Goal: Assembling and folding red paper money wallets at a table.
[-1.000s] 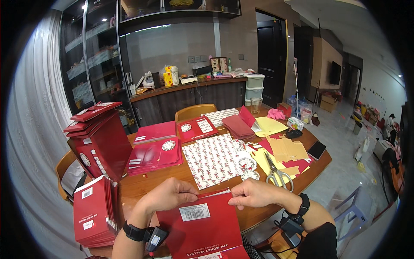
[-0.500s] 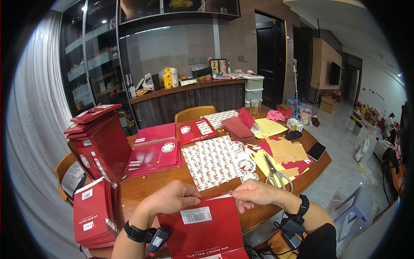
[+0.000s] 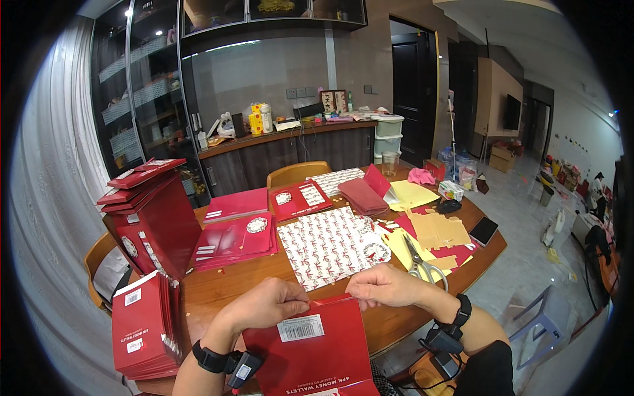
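A red printed cardboard package point(image 3: 307, 363) with a white barcode label is held upright in front of me at the table's near edge. Its top left corner is pinched by my left hand point(image 3: 274, 305), thumb against the upper edge. My right hand point(image 3: 383, 288) grips the same top edge near the right corner, its fingers closed together. The lower part of the package runs out of the picture. Just beyond my hands lies a white sheet with a red and green leaf pattern point(image 3: 317, 247). A round wreath-shaped cutout point(image 3: 376, 253) rests at its right side.
Stacked red packages point(image 3: 142, 330) stand at the left, before a tall red box point(image 3: 158, 218). Flat red folders point(image 3: 234, 241) lie farther back. Scissors point(image 3: 422, 267), yellow paper, torn brown cardboard point(image 3: 432, 230) and a phone point(image 3: 484, 231) are at the right.
My right hand has slid a little left along the top edge. The white strip seen there before no longer shows; a red edge does. My left hand has barely moved.
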A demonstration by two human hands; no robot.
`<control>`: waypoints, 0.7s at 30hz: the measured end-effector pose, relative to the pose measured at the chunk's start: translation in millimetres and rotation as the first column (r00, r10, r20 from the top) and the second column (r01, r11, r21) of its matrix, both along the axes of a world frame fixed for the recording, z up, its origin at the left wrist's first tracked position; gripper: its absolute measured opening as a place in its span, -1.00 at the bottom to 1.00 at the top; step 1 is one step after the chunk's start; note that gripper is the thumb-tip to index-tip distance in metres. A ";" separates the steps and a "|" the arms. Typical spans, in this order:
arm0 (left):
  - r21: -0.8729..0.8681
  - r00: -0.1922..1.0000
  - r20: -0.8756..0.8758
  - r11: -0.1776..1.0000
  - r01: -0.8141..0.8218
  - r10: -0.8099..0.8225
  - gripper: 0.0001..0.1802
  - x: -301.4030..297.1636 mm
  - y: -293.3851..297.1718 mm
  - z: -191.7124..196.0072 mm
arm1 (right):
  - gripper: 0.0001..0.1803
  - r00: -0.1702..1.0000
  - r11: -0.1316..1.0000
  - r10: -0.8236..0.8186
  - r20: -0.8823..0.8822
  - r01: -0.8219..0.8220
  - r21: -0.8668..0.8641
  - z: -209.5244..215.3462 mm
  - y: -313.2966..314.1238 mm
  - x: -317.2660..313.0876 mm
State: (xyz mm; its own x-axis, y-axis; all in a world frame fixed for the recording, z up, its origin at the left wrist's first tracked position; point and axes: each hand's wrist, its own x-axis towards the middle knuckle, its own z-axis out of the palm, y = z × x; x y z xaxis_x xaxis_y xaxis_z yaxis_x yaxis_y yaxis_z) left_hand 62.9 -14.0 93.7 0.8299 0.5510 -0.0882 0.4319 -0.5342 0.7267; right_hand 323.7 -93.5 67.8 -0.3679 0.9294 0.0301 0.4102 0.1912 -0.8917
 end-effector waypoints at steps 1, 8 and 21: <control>0.004 1.000 0.001 1.000 -0.004 0.004 -0.83 0.2 0.5 -0.4 | -0.59 1.000 1.000 0.001 -0.001 -0.001 -0.001 0.1 3.0 -1.4; 0.091 0.997 0.074 0.996 0.010 -0.017 -0.78 3.2 -3.0 1.0 | -0.72 0.970 0.962 0.072 0.231 -0.129 0.240 19.7 14.9 -22.9; -0.555 0.664 0.426 0.757 -0.345 0.615 -0.70 -55.5 -4.3 -54.7 | -0.78 0.980 0.996 0.027 0.196 -0.043 0.076 3.5 9.6 -12.9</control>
